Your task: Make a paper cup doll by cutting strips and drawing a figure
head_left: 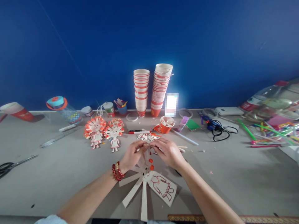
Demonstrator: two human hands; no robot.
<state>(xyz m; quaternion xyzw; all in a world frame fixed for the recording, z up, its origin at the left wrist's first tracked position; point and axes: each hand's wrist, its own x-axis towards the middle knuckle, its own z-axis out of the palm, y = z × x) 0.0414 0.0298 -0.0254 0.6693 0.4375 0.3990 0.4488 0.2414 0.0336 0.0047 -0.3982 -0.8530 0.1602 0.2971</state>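
Note:
A cut-open paper cup [147,178] lies spread like a sun on the table, with a face on its round base and a dress figure drawn on one wide strip. Over its far side, my left hand [135,152] and my right hand [168,151] meet with fingertips pinched together. Between them is the end of one paper strip; my fingers largely cover it. Small orange bits [151,161] show just below my fingers. White and orange paper scraps [148,137] lie beyond my hands. Red bead bracelets ring my left wrist.
Two finished paper-cup dolls [114,137] lie to the left. Behind stand tall cup stacks [141,90] and a cup of scraps [166,126]. A glue gun [211,123] with cable lies right; scissors [14,166] lie far left. Bottles and straws [268,133] crowd the right.

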